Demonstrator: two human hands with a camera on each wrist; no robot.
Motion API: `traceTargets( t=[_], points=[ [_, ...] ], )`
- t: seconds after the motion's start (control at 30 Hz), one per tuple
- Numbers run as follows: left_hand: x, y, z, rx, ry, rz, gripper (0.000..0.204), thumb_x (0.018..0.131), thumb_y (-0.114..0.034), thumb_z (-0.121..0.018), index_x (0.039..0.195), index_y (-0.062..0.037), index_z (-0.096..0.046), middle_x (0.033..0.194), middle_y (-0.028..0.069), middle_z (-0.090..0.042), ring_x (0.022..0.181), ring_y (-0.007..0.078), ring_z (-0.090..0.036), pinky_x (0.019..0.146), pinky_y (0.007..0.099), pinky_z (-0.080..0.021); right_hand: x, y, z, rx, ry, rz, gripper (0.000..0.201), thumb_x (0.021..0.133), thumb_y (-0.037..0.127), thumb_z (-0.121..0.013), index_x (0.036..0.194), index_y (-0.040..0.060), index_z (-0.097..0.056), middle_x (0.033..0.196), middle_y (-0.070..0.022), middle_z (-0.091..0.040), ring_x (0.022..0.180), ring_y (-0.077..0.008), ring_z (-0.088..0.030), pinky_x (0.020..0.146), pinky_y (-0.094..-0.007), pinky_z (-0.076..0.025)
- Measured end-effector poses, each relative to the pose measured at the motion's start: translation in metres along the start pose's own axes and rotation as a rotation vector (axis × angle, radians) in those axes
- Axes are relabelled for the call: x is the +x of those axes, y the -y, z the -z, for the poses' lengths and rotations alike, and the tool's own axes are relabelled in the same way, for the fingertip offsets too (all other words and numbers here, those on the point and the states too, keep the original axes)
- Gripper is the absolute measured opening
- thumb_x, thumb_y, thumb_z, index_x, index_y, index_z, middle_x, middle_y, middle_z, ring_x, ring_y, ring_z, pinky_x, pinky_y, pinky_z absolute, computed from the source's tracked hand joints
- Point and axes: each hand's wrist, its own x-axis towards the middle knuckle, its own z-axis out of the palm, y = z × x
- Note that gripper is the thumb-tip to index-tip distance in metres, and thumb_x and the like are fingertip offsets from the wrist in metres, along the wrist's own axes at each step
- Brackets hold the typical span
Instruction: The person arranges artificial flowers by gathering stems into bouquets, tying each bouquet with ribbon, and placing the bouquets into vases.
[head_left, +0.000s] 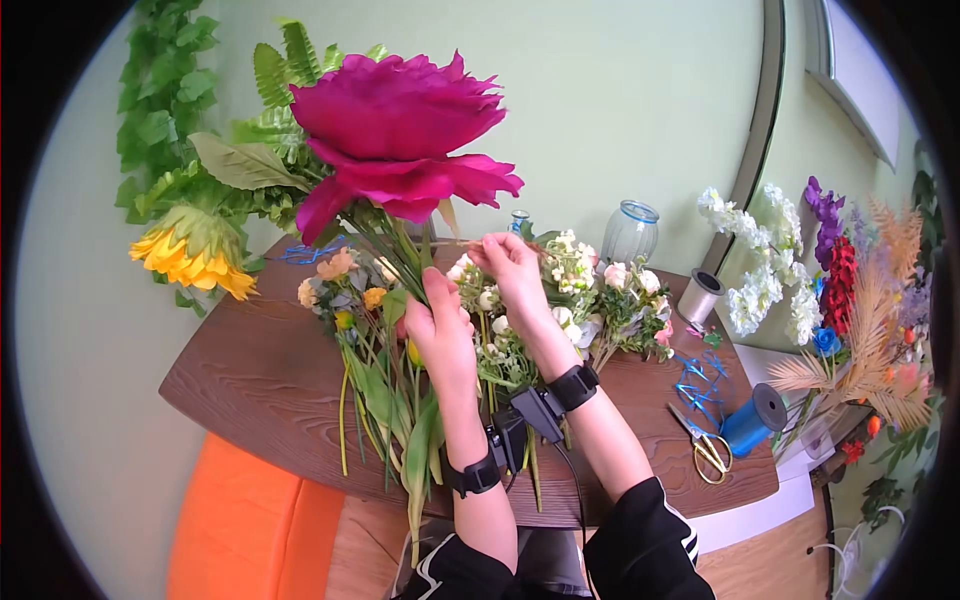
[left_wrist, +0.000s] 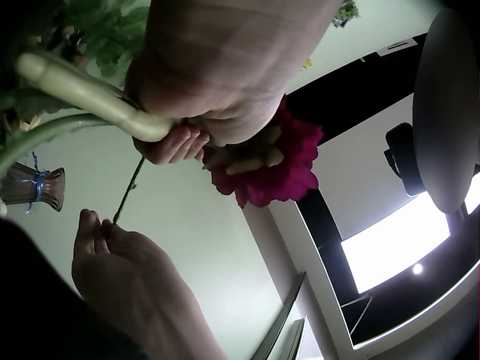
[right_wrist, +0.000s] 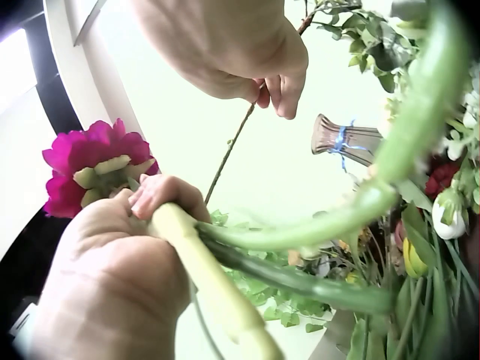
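We have a yellow sunflower and magenta peony above the table, stems clamped in the grip of our left hand; our right hand pinches a thin twig. We judge the bunch partly gathered, no tie visible; white flowers, scissors and a blue ribbon spool remain outside it

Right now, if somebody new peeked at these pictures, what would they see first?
Probably the giant magenta flower, up above the left hand that grips the stems. Next might come the yellow flower hanging at the far left, then the bright orange shape below the left side of the table.
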Motion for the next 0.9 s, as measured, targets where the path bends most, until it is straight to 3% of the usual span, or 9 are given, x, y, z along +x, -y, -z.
traceTargets(
  t=[0.1,0.2,0.3,0.37,0.47,0.7,0.73,0.83,0.9],
  points=[
    [-0.002,-0.001,-0.005,-0.03,0.039,0.022,0.034,0.085,-0.039,-0.042,0.073,-0.0075,-0.04,0.05,-0.0076,-0.024,0.038,0.0002,-0.019,0.035,0.0178,-0.012,0.0,0.018,0.004,0.12,-0.079,0.047,0.013,0.083,0.009,-0.048,0.089,-0.0024,-0.05,0.081,-0.0081,-0.058,0.07,-0.0094,-0.055,0.067,-0.0182,-0.043],
    [-0.004,-0.001,-0.007,-0.028,0.081,0.031,0.034,0.085,-0.039,-0.042,0.073,-0.0073,-0.042,0.049,-0.0073,-0.024,0.037,0.0004,-0.019,0.034,0.0178,-0.012,0.001,0.027,0.014,0.1,-0.122,0.122,0.012,0.083,0.007,-0.046,0.091,-0.0022,-0.048,0.08,-0.0069,-0.057,0.07,-0.0088,-0.055,0.066,-0.0179,-0.043],
    [-0.005,-0.001,-0.007,-0.019,0.111,0.027,0.029,0.085,-0.034,-0.044,0.073,-0.0074,-0.042,0.05,-0.0067,-0.029,0.037,0.0006,-0.023,0.034,0.0175,-0.014,-0.002,0.034,0.025,0.032,-0.123,0.209,0.012,0.083,0.006,-0.045,0.093,-0.0013,-0.047,0.079,-0.0056,-0.056,0.069,-0.0083,-0.054,0.065,-0.0178,-0.043],
    [0.0,0.008,-0.004,0.215,0.109,-0.181,0.025,0.085,-0.029,-0.046,0.075,-0.0061,-0.044,0.051,-0.006,-0.032,0.037,0.0009,-0.026,0.033,0.0175,-0.018,-0.007,0.037,0.033,-0.063,-0.076,0.256,0.012,0.083,0.006,-0.043,0.094,-0.0005,-0.046,0.079,-0.0048,-0.055,0.069,-0.0081,-0.054,0.065,-0.0179,-0.043],
    [0.005,0.014,0.0,0.375,0.116,-0.332,0.02,0.084,-0.023,-0.048,0.08,-0.0039,-0.046,0.052,-0.0049,-0.037,0.038,0.0016,-0.031,0.033,0.0176,-0.022,-0.022,0.043,0.042,-0.3,-0.055,0.285,0.011,0.083,0.005,-0.043,0.092,-0.0003,-0.047,0.073,-0.0051,-0.056,0.065,-0.0087,-0.055,0.062,-0.0202,-0.043],
    [-0.004,0.007,-0.006,0.393,0.056,-0.176,0.024,0.085,-0.025,-0.045,0.086,-0.0015,-0.048,0.055,-0.0018,-0.041,0.04,0.0036,-0.037,0.034,0.0185,-0.028,-0.041,0.079,0.038,-0.569,0.119,0.327,0.009,0.081,0.003,-0.043,0.088,0.0001,-0.048,0.066,-0.0063,-0.055,0.062,-0.0117,-0.055,0.058,-0.0232,-0.044],
    [-0.007,0.003,-0.009,0.477,0.034,-0.163,0.026,0.086,-0.026,-0.043,0.088,-0.0001,-0.049,0.055,-0.0008,-0.042,0.044,0.0052,-0.041,0.039,0.02,-0.035,-0.044,0.085,0.036,-0.573,0.156,0.324,0.009,0.081,0.003,-0.043,0.088,0.0001,-0.048,0.065,-0.0064,-0.055,0.062,-0.012,-0.056,0.058,-0.0234,-0.044],
    [-0.002,0.013,-0.009,0.503,0.057,-0.277,0.028,0.087,-0.026,-0.042,0.089,0.0013,-0.049,0.057,0.0006,-0.043,0.051,0.0067,-0.045,0.047,0.0226,-0.041,-0.056,0.1,0.03,-0.615,0.274,0.324,0.009,0.081,0.002,-0.044,0.089,-0.0002,-0.049,0.066,-0.0043,-0.055,0.062,-0.0087,-0.054,0.057,-0.021,-0.043],
    [-0.007,0.013,-0.014,0.51,0.105,-0.282,0.026,0.087,-0.022,-0.041,0.089,0.0022,-0.05,0.061,0.0019,-0.045,0.055,0.0074,-0.046,0.053,0.0247,-0.044,-0.058,0.097,0.027,-0.715,0.327,0.402,0.01,0.08,0.002,-0.046,0.089,-0.0002,-0.049,0.065,-0.0055,-0.054,0.06,-0.0118,-0.055,0.057,-0.022,-0.044]
  ],
)
